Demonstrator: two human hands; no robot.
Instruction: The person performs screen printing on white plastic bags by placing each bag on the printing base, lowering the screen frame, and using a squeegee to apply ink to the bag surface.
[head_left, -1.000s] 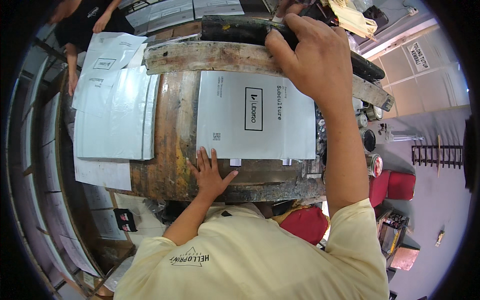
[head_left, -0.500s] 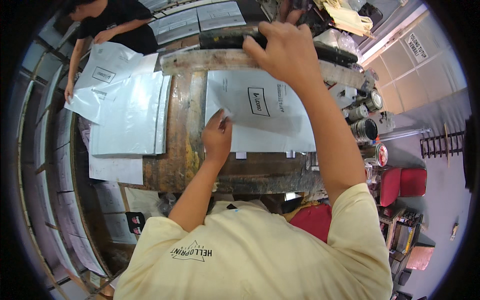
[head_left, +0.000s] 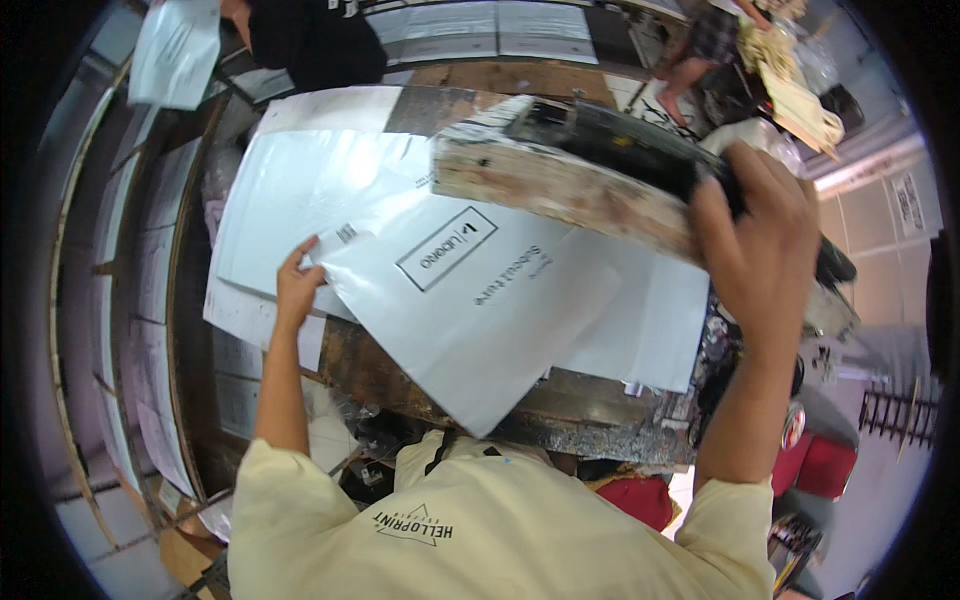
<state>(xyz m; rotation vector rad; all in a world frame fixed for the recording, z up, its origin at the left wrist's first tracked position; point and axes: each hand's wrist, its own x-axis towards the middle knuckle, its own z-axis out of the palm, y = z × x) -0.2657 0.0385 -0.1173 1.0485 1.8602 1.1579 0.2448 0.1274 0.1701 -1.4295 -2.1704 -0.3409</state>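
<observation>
My left hand (head_left: 294,288) pinches one corner of a white plastic sheet (head_left: 470,345) printed with a black box and lettering. The sheet slants across the table, partly over a stack of white sheets (head_left: 268,205) on the left. Another white surface (head_left: 645,310) lies beneath its right side. My right hand (head_left: 757,230) grips the right part of a raised screen-printing frame (head_left: 560,190) with a pale, stained wooden edge. On top of it rests a long dark bar, seemingly a squeegee (head_left: 620,145). The frame's mesh is hidden from this angle.
Beyond the table's far left, a person in black (head_left: 315,45) holds another white sheet (head_left: 175,55). Racks (head_left: 150,290) with white sheets line the left side. A red chair (head_left: 825,465) stands at right. Another person's bare leg (head_left: 685,85) shows at the back.
My left hand has drawn the printed sheet leftward, turning it aslant toward the stack. The frame appears raised nearer to me in my right hand. The person in black has carried their sheet toward the racks.
</observation>
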